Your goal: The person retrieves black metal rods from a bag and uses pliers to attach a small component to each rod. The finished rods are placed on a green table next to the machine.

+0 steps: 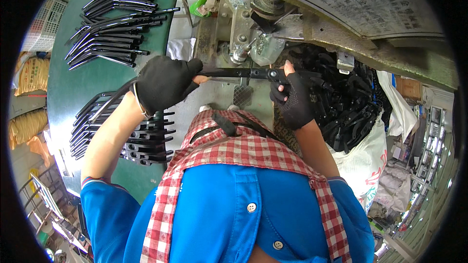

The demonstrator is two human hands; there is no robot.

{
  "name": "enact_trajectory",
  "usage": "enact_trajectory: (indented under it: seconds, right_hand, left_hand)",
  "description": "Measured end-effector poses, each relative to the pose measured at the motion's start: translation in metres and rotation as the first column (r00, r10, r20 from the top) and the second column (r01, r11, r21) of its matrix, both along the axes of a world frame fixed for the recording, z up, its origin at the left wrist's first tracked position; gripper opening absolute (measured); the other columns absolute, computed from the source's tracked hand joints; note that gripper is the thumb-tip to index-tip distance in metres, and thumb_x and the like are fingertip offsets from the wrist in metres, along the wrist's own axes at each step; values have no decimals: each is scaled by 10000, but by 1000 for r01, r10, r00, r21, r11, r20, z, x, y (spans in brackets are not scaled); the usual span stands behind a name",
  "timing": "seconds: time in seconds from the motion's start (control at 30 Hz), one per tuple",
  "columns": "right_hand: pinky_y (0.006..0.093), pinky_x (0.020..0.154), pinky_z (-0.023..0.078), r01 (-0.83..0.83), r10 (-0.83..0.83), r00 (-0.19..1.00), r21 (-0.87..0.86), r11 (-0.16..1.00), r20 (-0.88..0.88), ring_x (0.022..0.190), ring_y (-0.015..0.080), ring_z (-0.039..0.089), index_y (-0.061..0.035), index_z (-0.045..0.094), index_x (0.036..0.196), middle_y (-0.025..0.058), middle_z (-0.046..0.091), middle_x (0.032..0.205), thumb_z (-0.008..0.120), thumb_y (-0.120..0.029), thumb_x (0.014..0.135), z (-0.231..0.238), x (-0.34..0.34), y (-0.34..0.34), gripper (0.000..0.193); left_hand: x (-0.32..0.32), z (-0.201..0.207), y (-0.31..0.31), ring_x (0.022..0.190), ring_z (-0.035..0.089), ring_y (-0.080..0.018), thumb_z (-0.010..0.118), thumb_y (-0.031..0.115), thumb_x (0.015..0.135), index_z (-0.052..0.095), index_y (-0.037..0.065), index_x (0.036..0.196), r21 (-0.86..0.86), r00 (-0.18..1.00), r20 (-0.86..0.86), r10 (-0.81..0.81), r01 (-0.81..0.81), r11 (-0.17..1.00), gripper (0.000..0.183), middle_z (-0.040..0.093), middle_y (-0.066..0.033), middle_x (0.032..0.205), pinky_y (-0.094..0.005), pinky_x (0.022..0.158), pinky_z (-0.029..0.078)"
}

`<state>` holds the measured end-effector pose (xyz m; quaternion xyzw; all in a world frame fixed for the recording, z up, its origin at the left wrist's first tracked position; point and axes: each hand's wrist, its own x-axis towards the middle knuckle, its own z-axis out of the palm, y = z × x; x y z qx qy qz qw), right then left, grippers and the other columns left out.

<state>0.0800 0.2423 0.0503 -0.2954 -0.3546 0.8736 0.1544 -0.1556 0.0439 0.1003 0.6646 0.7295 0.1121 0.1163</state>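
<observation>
Both hands wear black gloves with bare fingertips. My left hand (168,85) is closed around a black metal tube (229,72), held level in front of the machine. At the tube's right end is a black fitting (265,74) with a round rivet or pin. My right hand (295,98) grips this fitting, thumb raised and fingers curled underneath; its far end is partly hidden. Bent black tubes (112,39) lie in rows on the green table (58,87) to the left. Nearer me on that table lie more tubes with black fittings (148,139), partly behind my left forearm.
A greasy press-like machine (241,31) with a metal plate (360,0) stands ahead, overhanging on the right. A clear plastic bag (268,48) hangs by it. To my right, a white sack (360,165) holds a heap of black parts (346,112). A crate (46,24) stands far left.
</observation>
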Motion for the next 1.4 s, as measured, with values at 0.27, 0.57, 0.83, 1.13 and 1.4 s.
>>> enact_trajectory:
  seconds: [0.27, 0.57, 0.83, 1.13, 1.4]
  right_hand:
    - [191, 449, 256, 96, -126, 983, 207, 974, 136, 474, 33, 334, -106, 491, 885, -30, 441, 645, 522, -274, 979, 23, -17, -12, 195]
    - [182, 420, 251, 156, -147, 988, 397, 904, -54, 506, 42, 389, -87, 497, 904, -3, 484, 693, 546, -239, 966, 14, -38, 22, 171]
    - [215, 474, 304, 232, -201, 964, 184, 955, -172, 493, 87, 391, -77, 538, 861, 30, 507, 678, 613, -147, 895, 2, -50, 31, 109]
    - [248, 383, 223, 343, -369, 922, 192, 920, 121, 356, 101, 310, -175, 437, 725, -9, 395, 496, 606, -331, 916, -51, -65, 28, 299]
    - [208, 455, 329, 115, -134, 990, 312, 943, 41, 510, 73, 433, -120, 535, 871, -1, 500, 669, 566, -352, 955, -81, -34, 32, 249]
  left_hand:
    - [1, -6, 0, 602, 569, -411, 535, 357, 936, 564, 44, 869, -18, 969, 249, -1, 5, 1000, 321, 540, -193, 592, -481, 533, 408]
    - [-8, 2, 23, 603, 559, -433, 520, 346, 951, 563, 48, 904, 64, 985, 173, 4, -16, 998, 304, 527, -217, 595, -494, 529, 410]
    - [-42, 2, 46, 568, 569, -399, 534, 332, 945, 577, 34, 922, 132, 997, -20, -72, 74, 989, 302, 524, -199, 579, -461, 513, 415]
    - [-59, -33, 59, 608, 596, -404, 509, 411, 940, 602, 72, 997, 60, 992, -30, -123, 124, 990, 356, 567, -188, 599, -485, 551, 455]
    - [-61, -35, 63, 675, 630, -380, 554, 416, 913, 594, 103, 1021, 172, 988, -83, -129, 142, 975, 334, 627, -159, 702, -476, 597, 483]
